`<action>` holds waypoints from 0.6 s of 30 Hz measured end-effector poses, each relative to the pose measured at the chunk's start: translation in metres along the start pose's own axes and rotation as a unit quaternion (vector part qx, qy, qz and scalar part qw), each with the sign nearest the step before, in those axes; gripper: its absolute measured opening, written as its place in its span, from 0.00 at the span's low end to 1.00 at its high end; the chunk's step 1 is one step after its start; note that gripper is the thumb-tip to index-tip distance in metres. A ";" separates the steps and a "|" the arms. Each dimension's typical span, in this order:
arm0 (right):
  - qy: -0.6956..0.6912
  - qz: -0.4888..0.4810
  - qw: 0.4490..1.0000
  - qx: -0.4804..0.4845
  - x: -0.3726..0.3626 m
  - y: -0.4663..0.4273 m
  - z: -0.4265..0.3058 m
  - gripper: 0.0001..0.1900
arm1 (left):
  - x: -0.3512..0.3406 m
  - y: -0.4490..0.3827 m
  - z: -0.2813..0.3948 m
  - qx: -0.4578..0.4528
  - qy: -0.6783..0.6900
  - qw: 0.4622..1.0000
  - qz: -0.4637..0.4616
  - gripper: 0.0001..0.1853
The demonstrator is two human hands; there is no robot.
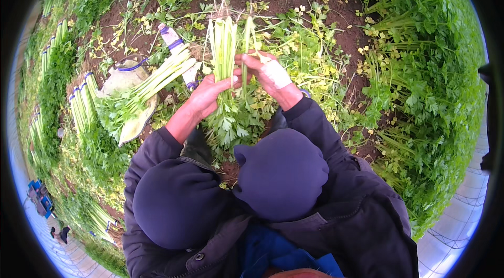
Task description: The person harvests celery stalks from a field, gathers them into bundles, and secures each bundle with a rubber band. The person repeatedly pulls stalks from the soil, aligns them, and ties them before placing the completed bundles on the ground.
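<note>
My left hand (pixel 208 95) is closed around a bunch of celery stalks (pixel 223 47), held with the roots pointing away from me and the leaves hanging towards me. At its right side, my right hand (pixel 267 73), with a white wrap at the back of the hand and wrist, has a thin separate celery stalk (pixel 247 37) between its fingers. The fingers of both hands meet near the stalks and partly hide each other. To the left, a loose pile of cut celery (pixel 163 75) lies slantwise over a pale cloth or sack (pixel 138 122).
A pale strip with purple bands (pixel 170 37) lies beyond the pile. Tied celery bundles (pixel 83 101) with purple bands lie at the left. Trimmed leaves (pixel 315 45) litter the soil ahead. Dense standing celery (pixel 425 77) lines the right. My dark-covered knees (pixel 281 175) are below my hands.
</note>
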State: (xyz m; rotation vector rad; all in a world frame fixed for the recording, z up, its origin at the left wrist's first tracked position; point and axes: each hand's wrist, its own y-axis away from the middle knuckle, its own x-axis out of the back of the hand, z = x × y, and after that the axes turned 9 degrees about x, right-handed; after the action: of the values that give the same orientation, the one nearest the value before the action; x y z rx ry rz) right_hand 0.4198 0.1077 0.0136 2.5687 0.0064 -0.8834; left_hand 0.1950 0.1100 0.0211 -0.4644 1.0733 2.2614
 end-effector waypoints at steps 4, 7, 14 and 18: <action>-0.054 -0.162 0.985 -0.028 -0.006 0.000 0.002 0.22 | -0.002 0.004 -0.003 0.052 0.082 0.994 -0.042 0.25; -0.087 -0.191 0.973 -0.099 -0.007 -0.005 0.010 0.30 | -0.007 0.000 -0.009 0.090 0.045 0.993 -0.062 0.20; -0.371 0.024 0.928 0.018 0.011 -0.085 -0.019 0.16 | -0.010 0.005 -0.007 0.154 0.078 0.981 -0.093 0.21; 0.161 -0.034 0.969 0.185 0.057 -0.119 -0.031 0.17 | -0.006 0.009 0.000 0.169 0.091 0.976 -0.099 0.19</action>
State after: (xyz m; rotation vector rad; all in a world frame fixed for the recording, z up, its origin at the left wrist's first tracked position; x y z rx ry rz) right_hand 0.4663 0.2207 -0.0443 3.0539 0.0277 -0.5182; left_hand 0.1937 0.1034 0.0299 -0.6136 1.4061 1.8437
